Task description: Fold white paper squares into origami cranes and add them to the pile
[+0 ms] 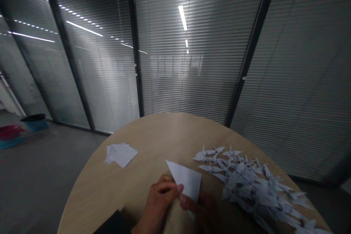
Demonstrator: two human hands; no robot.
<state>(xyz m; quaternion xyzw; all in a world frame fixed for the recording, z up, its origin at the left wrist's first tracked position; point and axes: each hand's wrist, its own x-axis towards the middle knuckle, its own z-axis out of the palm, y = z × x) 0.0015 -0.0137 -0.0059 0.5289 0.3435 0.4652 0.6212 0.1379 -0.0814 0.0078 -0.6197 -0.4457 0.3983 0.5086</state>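
Folded white paper (pixel 189 178) was held over the round table (pixel 170 135), left hand (pixel 164 193) pinched its left edge, right hand (pixel 201 208) gripped it lower down, thumbs nearly met, most paper extended beyond them, folded cranes (pixel 246 186) lay right.

R hand (pixel 202 210) part hid bhd paper (pixel 188 179).

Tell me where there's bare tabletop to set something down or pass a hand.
Bare table shows at the far end, beyond the held paper, and on the left between the white sheets and the left hand. The right side is crowded: folded paper cranes lie heaped beside the right hand.
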